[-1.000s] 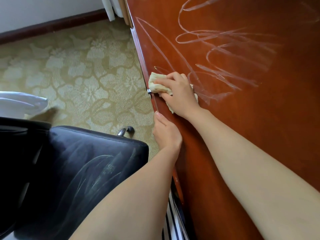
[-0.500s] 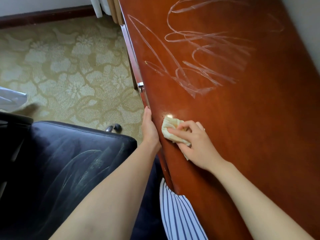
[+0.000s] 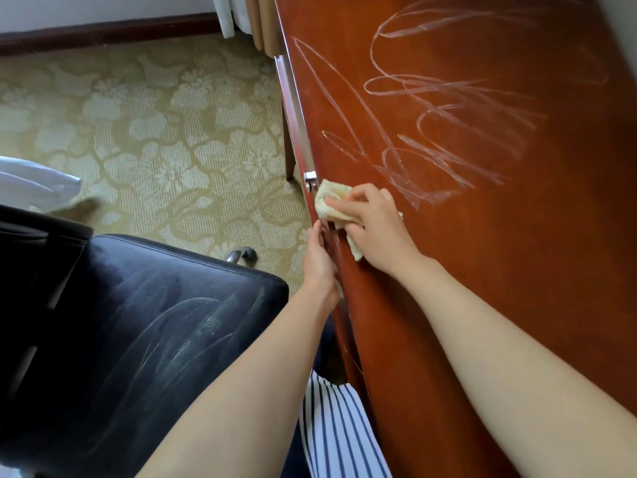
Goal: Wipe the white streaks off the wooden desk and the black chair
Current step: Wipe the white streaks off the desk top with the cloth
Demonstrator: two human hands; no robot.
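Note:
The reddish wooden desk (image 3: pixel 517 270) fills the right side, with looping white streaks (image 3: pixel 448 132) across its far half. My right hand (image 3: pixel 375 229) grips a folded beige cloth (image 3: pixel 331 198) and presses it on the desk top near the left edge, just short of the streaks. My left hand (image 3: pixel 320 263) holds the desk's left edge, thumb on top. The black leather chair (image 3: pixel 155 339) stands at lower left, its seat marked with faint white streaks (image 3: pixel 193 336).
A small metal fitting (image 3: pixel 310 179) sits on the desk's edge beside the cloth. Patterned beige carpet (image 3: pixel 155 132) lies to the left, with a white object (image 3: pixel 31 184) at the far left. A chair caster (image 3: pixel 241 253) shows by the seat. Striped clothing (image 3: pixel 341 432) is below.
My right hand with the cloth swept back toward me along the desk edge, then forward again to beside the metal fitting. My left hand stayed on the edge.

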